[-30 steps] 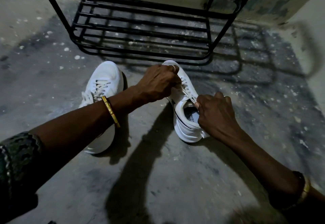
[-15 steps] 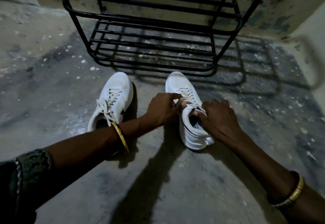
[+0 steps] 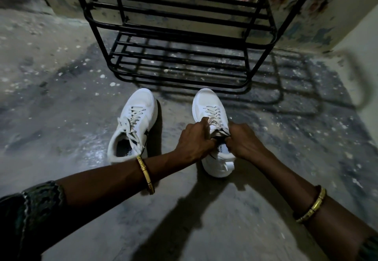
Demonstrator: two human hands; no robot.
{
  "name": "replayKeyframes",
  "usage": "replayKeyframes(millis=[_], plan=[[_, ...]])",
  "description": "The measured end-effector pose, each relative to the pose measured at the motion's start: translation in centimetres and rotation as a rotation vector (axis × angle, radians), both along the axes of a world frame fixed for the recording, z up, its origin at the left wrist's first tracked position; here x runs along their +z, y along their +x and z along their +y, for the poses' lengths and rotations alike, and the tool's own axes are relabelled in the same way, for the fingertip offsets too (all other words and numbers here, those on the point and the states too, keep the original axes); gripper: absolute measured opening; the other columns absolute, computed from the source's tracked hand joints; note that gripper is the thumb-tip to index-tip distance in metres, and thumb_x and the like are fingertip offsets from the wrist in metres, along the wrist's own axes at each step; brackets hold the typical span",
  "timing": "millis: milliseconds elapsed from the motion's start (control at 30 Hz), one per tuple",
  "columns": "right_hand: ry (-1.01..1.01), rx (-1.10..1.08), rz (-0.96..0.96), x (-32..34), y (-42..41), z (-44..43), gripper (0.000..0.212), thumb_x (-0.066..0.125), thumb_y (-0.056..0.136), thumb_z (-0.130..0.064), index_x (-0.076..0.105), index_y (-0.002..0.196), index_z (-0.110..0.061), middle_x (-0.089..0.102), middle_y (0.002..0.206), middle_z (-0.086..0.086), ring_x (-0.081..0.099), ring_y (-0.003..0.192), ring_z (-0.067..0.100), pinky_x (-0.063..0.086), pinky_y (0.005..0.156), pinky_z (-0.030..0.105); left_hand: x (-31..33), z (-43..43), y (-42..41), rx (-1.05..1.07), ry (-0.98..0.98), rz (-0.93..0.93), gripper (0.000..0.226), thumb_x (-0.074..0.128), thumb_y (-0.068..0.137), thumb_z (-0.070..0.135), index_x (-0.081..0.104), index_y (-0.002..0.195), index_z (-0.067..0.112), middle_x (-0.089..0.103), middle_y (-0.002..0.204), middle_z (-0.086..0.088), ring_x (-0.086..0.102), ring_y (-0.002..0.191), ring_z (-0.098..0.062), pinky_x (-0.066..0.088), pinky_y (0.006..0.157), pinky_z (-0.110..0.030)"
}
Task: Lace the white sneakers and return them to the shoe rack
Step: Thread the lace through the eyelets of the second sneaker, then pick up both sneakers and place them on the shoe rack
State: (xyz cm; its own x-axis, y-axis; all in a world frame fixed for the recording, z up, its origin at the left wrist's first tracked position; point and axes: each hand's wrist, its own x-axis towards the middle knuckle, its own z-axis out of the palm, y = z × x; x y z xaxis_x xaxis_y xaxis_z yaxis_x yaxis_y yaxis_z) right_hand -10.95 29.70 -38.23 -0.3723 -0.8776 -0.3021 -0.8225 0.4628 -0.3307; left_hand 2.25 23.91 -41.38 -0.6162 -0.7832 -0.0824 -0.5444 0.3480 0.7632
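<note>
Two white sneakers stand on the concrete floor, toes pointing at the rack. The left sneaker (image 3: 137,125) is laced, with loose lace ends hanging over its side, and nothing touches it. The right sneaker (image 3: 212,109) shows laces crossed up its front. My left hand (image 3: 193,142) grips its tongue and upper laces from the left side. On the other side my right hand (image 3: 243,142) pinches the collar and lace ends. Both hands cover the shoe's opening. The black metal shoe rack (image 3: 178,41) stands just beyond the toes, its lower shelves bare.
A worn painted wall (image 3: 306,5) runs behind the rack and turns forward at the right. Speckled concrete floor (image 3: 61,97) stretches to the left. Gold bangles sit on both wrists. Dark shadows of my arms fall on the floor in front of me.
The view has tilted up, so more of the rack shows. Both hands slid back from the middle laces to the top of the right sneaker, by its tongue and collar.
</note>
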Motion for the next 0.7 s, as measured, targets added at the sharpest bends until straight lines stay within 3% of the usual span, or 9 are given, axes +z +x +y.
replayKeyframes(millis=[100, 167, 300, 367, 467, 533, 567, 633, 700], plan=[[-0.036, -0.009, -0.012, -0.2, 1.2, 0.0, 0.022, 0.050, 0.080, -0.008, 0.057, 0.099, 0.001, 0.062, 0.102, 0.024, 0.061, 0.089, 0.038, 0.047, 0.067, 0.033, 0.8, -0.6, 2.3, -0.030, -0.036, -0.048, 0.067, 0.060, 0.081, 0.046, 0.040, 0.138, 0.018, 0.066, 0.120, -0.008, 0.065, 0.104, -0.027, 0.052, 0.088, -0.036], [-0.027, -0.022, 0.007, -0.3, 1.8, 0.0, 0.024, 0.050, 0.080, -0.007, 0.054, 0.102, 0.000, 0.058, 0.107, 0.026, 0.059, 0.095, 0.040, 0.041, 0.069, 0.030, 1.7, -1.8, 4.9, 0.003, -0.113, -0.119, 0.070, 0.059, 0.085, 0.050, 0.032, 0.144, 0.024, 0.061, 0.124, -0.007, 0.066, 0.102, -0.024, 0.051, 0.089, -0.039], [-0.011, -0.065, -0.048, -0.4, 1.7, 0.0, 0.035, 0.055, 0.076, -0.007, 0.054, 0.112, -0.005, 0.064, 0.107, 0.023, 0.063, 0.095, 0.036, 0.043, 0.069, 0.029, 2.6, -6.4, 12.4, 0.175, -0.203, -0.189, 0.074, 0.057, 0.084, 0.049, 0.025, 0.147, 0.027, 0.030, 0.146, -0.018, 0.042, 0.128, -0.036, 0.040, 0.104, -0.049], [0.035, -0.080, -0.115, -0.5, 1.3, -0.3, 0.047, 0.059, 0.075, -0.011, 0.049, 0.121, -0.009, 0.066, 0.107, 0.020, 0.064, 0.093, 0.033, 0.043, 0.068, 0.028, 2.6, -8.0, 15.4, 0.214, -0.021, -0.191, 0.091, 0.060, 0.070, 0.049, 0.017, 0.148, 0.032, 0.023, 0.145, -0.017, 0.032, 0.133, -0.037, 0.031, 0.111, -0.045], [0.120, -0.135, -0.188, -1.2, 1.0, -1.2, 0.059, 0.065, 0.074, -0.021, 0.044, 0.129, -0.014, 0.062, 0.117, 0.019, 0.061, 0.101, 0.034, 0.047, 0.075, 0.030, 1.6, -8.3, 17.9, 0.448, 0.616, 0.008, 0.106, 0.069, 0.065, 0.022, 0.007, 0.150, 0.033, 0.030, 0.148, -0.016, 0.028, 0.139, -0.031, 0.023, 0.113, -0.044], [0.136, -0.167, -0.180, -1.6, 1.2, -1.6, 0.058, 0.065, 0.075, -0.025, 0.044, 0.128, -0.015, 0.060, 0.120, 0.018, 0.060, 0.105, 0.035, 0.049, 0.081, 0.032, 0.5, -7.6, 19.0, 0.452, 0.793, 0.030, 0.093, 0.067, 0.066, 0.020, 0.020, 0.146, 0.030, 0.049, 0.140, -0.012, 0.048, 0.125, -0.027, 0.037, 0.107, -0.050], [0.122, -0.175, -0.166, -1.9, 1.3, -1.8, 0.054, 0.063, 0.076, -0.026, 0.045, 0.126, -0.015, 0.061, 0.120, 0.018, 0.060, 0.105, 0.034, 0.050, 0.083, 0.034, 0.0, -7.1, 19.3, 0.401, 0.761, -0.003, 0.080, 0.066, 0.065, 0.024, 0.035, 0.139, 0.022, 0.060, 0.130, -0.011, 0.059, 0.107, -0.022, 0.050, 0.093, -0.046], [0.087, -0.190, -0.123, -2.3, 1.4, -1.9, 0.045, 0.060, 0.079, -0.023, 0.048, 0.121, -0.011, 0.062, 0.117, 0.020, 0.061, 0.102, 0.036, 0.049, 0.079, 0.034, -0.5, -6.2, 18.3, 0.391, 0.562, -0.054, 0.048, 0.064, 0.062, 0.023, 0.059, 0.109, 0.018, 0.073, 0.095, -0.003, 0.067, 0.083, -0.015, 0.056, 0.069, -0.030], [0.054, -0.189, -0.096, -2.5, 1.6, -1.8, 0.037, 0.056, 0.080, -0.019, 0.050, 0.116, -0.009, 0.062, 0.114, 0.021, 0.061, 0.101, 0.038, 0.046, 0.075, 0.032, -0.4, -5.8, 16.9, 0.510, 0.415, -0.089, 0.024, 0.060, 0.075, 0.014, 0.065, 0.098, 0.012, 0.069, 0.086, -0.009, 0.066, 0.085, -0.025, 0.051, 0.069, -0.030]])
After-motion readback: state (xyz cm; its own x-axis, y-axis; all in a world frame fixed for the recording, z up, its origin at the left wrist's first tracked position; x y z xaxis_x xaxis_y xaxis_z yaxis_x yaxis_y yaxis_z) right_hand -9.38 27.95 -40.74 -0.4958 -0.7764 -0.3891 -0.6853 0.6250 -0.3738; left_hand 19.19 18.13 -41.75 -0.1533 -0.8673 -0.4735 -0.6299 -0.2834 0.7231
